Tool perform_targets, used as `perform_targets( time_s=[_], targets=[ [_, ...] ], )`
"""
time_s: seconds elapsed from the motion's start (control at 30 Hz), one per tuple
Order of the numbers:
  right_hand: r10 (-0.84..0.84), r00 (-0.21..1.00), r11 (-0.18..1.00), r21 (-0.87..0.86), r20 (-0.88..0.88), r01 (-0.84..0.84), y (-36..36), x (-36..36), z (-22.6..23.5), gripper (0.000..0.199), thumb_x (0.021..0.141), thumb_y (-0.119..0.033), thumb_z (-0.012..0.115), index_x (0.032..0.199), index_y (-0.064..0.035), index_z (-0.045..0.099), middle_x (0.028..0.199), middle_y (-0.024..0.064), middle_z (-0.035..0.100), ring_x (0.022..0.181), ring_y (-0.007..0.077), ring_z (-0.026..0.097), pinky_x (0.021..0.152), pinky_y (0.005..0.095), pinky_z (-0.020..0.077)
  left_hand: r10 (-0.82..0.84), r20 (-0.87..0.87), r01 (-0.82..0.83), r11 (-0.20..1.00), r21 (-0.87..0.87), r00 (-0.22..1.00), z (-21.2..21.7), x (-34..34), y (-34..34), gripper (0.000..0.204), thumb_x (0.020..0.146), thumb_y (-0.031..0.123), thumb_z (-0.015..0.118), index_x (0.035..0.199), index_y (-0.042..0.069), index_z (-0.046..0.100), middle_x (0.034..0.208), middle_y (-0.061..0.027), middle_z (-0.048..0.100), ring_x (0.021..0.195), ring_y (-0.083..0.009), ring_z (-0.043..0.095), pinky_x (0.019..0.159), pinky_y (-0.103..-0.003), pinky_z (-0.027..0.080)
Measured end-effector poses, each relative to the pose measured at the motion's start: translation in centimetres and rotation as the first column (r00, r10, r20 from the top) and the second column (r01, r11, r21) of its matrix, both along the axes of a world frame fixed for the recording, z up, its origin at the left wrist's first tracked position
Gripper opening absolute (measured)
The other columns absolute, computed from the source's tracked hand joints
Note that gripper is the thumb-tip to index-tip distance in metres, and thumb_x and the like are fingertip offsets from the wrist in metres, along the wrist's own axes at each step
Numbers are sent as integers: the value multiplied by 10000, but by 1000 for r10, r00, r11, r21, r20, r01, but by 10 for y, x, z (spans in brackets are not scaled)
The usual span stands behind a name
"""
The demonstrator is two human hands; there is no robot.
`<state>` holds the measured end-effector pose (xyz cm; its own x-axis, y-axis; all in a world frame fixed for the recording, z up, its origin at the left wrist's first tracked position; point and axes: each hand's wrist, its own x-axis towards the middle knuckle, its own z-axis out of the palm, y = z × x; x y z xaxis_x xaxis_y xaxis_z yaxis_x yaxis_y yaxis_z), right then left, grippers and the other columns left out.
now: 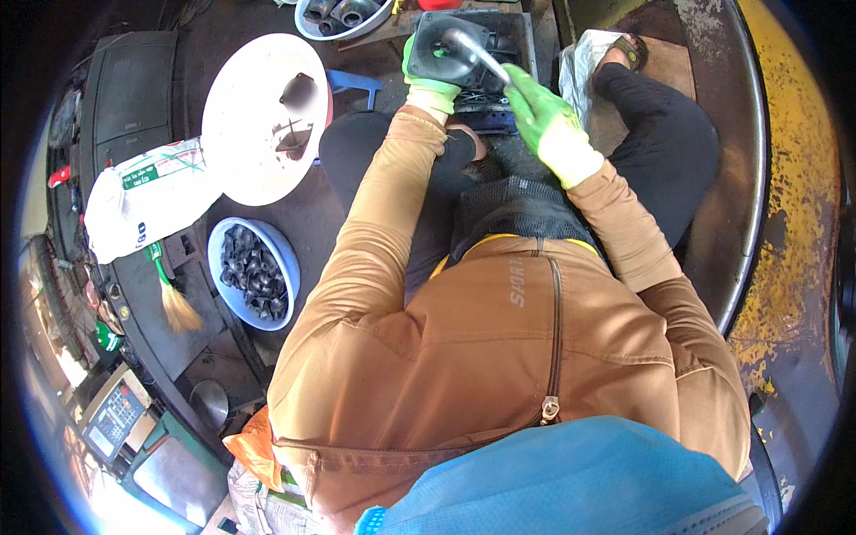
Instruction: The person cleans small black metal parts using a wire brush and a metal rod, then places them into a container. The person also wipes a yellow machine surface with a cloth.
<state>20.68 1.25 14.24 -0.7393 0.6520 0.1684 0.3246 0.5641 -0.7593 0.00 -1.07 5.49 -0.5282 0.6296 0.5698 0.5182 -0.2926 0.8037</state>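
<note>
Gripping the rim of a black square part with a round hollow, the gloved left hand in the head view is wrapped around its left side. The part's broad face is turned up toward the camera, in front of a grey metal box. The gloved right hand, apart from the left, is closed around a pale metal rod; the rod slants up and left over the part, its far end blurred, so whether it touches cannot be told.

Left of the hands is a white round pan holding two dark pieces. Below that, a blue basin contains many small black pieces. A white sack lies beside the pan, with a straw brush below it. Another basin, near the upper edge, holds larger black pieces.
</note>
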Motion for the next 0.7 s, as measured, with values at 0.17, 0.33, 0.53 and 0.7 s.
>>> perform_targets(
  time_s=[0.17, 0.33, 0.53, 0.7],
  targets=[
    [51, 989, 998, 18, 139, -54, 7, -3, -3, 334, 948, -207, 483, 1252, -92, 564, 1112, 179, 647, 944, 371, 632, 808, 436, 512, -103, 98, 122, 969, -213, 990, -23, 4, 3, 412, 768, 251, 730, 1125, 95, 598, 981, -63, 684, 882, -216, 668, 776, -313, 547],
    [-5, 986, 1000, 23, 167, 2, 13, 5, 10, 338, 952, -227, 486, 1253, -94, 564, 1133, 181, 639, 978, 366, 628, 820, 434, 510, -94, 822, 426, 885, -189, 561, -7, 6, 0, 376, 937, 270, 494, 1270, 97, 515, 1187, -94, 606, 1060, -248, 598, 872, -431, 515],
    [-41, 992, 997, -64, 119, 49, 11, 3, 21, 376, 962, -274, 486, 1288, -101, 555, 1174, 193, 622, 1052, 373, 605, 883, 417, 491, -396, 862, 187, 865, 466, -316, 28, 1, -6, 568, 928, 489, 336, 1261, 77, 543, 1207, -131, 599, 1123, -333, 568, 844, -551, 493],
    [24, 995, 995, 95, -97, -15, 2, 2, 21, 348, 945, -218, 537, 1263, -80, 572, 1175, 197, 624, 1046, 357, 616, 846, 401, 515, -34, -112, 24, 996, -89, 993, 24, -5, -4, 349, 628, 202, 848, 903, 82, 670, 809, -25, 683, 713, -174, 651, 673, -289, 534]
  ],
)
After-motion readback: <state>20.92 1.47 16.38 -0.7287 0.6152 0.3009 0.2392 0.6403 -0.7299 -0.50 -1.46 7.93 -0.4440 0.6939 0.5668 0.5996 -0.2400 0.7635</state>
